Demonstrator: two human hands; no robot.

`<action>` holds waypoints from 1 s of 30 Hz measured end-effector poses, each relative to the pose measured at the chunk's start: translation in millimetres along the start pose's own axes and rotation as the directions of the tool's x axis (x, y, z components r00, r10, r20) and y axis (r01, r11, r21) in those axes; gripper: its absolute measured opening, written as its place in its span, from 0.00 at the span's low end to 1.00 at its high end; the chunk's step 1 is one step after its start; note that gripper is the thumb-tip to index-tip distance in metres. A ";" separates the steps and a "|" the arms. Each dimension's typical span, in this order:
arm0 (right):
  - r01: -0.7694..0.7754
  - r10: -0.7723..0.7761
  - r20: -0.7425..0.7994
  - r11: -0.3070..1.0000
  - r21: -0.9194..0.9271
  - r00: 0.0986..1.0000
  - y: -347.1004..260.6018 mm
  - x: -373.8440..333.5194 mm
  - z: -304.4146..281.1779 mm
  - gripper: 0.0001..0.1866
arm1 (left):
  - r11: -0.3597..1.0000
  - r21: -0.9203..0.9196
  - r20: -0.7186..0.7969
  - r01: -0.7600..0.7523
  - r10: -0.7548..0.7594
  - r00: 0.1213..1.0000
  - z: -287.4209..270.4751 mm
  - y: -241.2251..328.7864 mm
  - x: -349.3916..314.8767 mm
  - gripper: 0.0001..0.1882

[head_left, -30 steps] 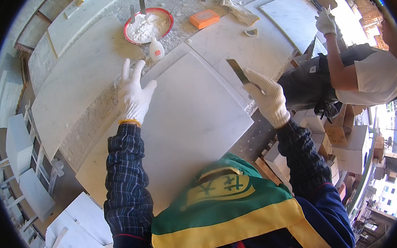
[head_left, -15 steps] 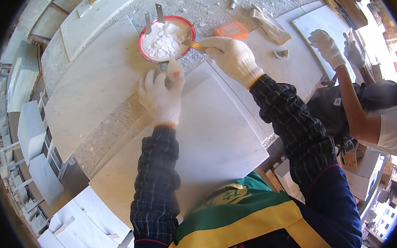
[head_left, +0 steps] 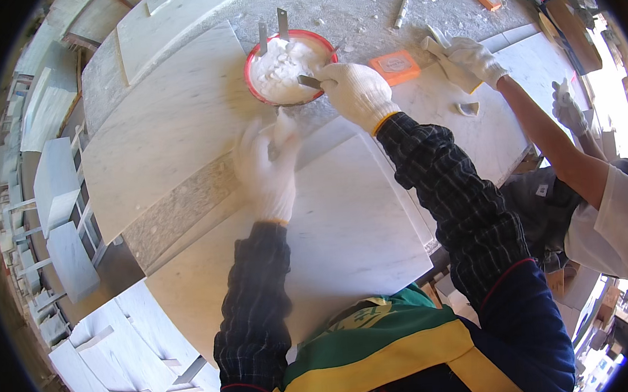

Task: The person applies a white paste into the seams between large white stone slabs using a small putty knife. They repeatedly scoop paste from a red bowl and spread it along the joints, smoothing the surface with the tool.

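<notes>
Both my hands wear white knit gloves. My right hand (head_left: pixel 358 94) is closed round a flat metal putty knife (head_left: pixel 310 82), its blade reaching over the near right part of a red-rimmed bowl (head_left: pixel 248 71). White powdery paste (head_left: pixel 287 70) lies heaped in the bowl, and two metal blades (head_left: pixel 283 25) stand upright at its far side. Just below the bowl, my left hand (head_left: pixel 264 163) is smeared by motion. It holds a small whitish squeeze bottle (head_left: pixel 285 129) with a pointed tip. Under my hands lie pale marble slabs (head_left: pixel 344 216).
An orange box (head_left: pixel 394 66) lies right of the bowl. Beyond it, a co-worker's gloved hand (head_left: pixel 473 61) touches a white glove (head_left: pixel 454 69); their other hand (head_left: pixel 568 105) is farther right. A curved offcut (head_left: pixel 467 109) and a white stick (head_left: pixel 402 12) lie about. Stone pieces (head_left: pixel 58 185) stand at left.
My right hand has brought the putty knife further over the bowl. My left hand has turned and blurred, still with the bottle. The co-worker's hand has reached left to the loose glove.
</notes>
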State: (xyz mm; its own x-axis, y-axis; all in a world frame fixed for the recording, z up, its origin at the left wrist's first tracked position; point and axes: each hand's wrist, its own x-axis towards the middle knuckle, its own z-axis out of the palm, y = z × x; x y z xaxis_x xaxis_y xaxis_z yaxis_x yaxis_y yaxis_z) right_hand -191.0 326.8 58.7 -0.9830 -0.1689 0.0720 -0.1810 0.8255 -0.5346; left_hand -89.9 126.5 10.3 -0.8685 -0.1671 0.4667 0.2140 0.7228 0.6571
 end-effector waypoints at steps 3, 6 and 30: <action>-0.004 0.005 -0.007 0.995 0.100 1.000 5.5 2.2 0.1 0.15 | 0.947 -0.276 0.038 0.162 -0.158 0.987 -29.3 -6.5 -17.7 0.14; -0.005 0.014 -0.052 0.988 0.157 0.999 11.4 1.2 -0.4 0.15 | 0.960 -0.150 0.055 0.234 -0.229 0.972 -71.3 -13.2 -36.6 0.11; -0.253 0.435 -0.044 0.600 0.759 0.899 -45.4 -154.1 -17.0 0.17 | 0.914 -0.252 0.156 0.317 -0.285 0.946 -94.0 -36.4 -55.7 0.23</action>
State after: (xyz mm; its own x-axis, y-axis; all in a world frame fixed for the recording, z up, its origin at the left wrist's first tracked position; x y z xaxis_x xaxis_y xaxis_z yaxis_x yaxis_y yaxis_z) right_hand -31.8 324.5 86.1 -0.9641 0.2310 -0.1308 0.1636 0.1292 -0.9780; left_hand -7.3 46.4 16.0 -0.9522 -0.2595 0.1614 0.0326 0.4389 0.8979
